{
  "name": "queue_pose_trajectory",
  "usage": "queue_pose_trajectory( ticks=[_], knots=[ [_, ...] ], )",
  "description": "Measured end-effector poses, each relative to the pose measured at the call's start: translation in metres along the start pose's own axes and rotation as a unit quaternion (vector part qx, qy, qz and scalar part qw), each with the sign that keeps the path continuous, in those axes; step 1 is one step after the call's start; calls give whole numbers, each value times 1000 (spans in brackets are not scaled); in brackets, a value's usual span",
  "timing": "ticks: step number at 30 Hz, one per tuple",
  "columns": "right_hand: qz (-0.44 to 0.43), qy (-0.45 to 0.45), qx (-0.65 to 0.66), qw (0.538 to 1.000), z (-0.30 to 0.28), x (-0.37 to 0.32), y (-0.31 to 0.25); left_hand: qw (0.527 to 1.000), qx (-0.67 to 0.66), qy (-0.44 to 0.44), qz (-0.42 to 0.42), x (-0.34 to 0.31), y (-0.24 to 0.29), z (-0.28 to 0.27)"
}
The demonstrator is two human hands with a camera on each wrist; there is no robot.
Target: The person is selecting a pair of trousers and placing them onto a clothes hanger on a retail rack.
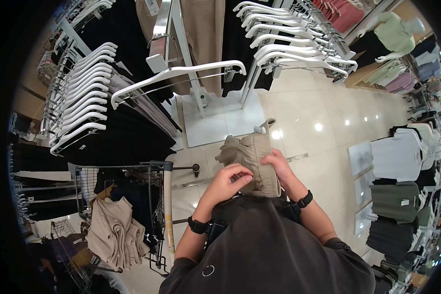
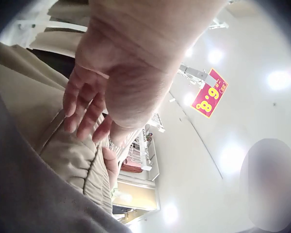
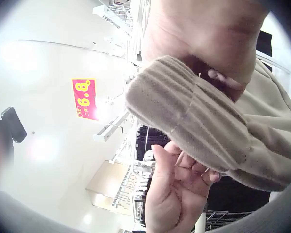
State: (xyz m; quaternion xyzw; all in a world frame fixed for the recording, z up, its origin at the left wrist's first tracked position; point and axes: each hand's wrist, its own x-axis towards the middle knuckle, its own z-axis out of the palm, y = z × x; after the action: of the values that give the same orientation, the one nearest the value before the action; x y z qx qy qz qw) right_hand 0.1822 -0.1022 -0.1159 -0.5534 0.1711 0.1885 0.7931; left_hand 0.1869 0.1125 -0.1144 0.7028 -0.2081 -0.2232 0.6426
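Note:
A beige garment with a gathered elastic waistband, seemingly trousers (image 1: 252, 149), is held bunched in front of the person's dark shirt. On its right side the right hand (image 1: 281, 169) grips the waistband, thumb lying over the cloth. At the opposite side is the left hand (image 1: 228, 180), its fingers loosely bent against the fabric. Those relaxed fingers lie along the cloth in the left wrist view (image 2: 89, 109). In the right wrist view the ribbed waistband (image 3: 184, 109) hides most of the right hand's fingers, with the left palm (image 3: 172, 199) facing up beyond it.
A white clip hanger (image 1: 176, 73) hangs at the end of a rail ahead. Racks of white hangers (image 1: 85, 93) with dark trousers flank it. A wire cart (image 1: 157, 171) carrying folded beige trousers (image 1: 115, 230) stands at left; shirts (image 1: 397, 154) hang at right.

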Motion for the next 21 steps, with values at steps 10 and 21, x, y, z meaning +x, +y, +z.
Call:
queue_pose_trajectory(
  ticks=[10,21],
  knots=[
    [46,-155,-35,986,-17,-33,-35,971,-64,227,-42,5,-42,14],
    [32,-355,0,934,-78,-87,-57,949,-298,-66,-83,16,-28,35]
  ],
)
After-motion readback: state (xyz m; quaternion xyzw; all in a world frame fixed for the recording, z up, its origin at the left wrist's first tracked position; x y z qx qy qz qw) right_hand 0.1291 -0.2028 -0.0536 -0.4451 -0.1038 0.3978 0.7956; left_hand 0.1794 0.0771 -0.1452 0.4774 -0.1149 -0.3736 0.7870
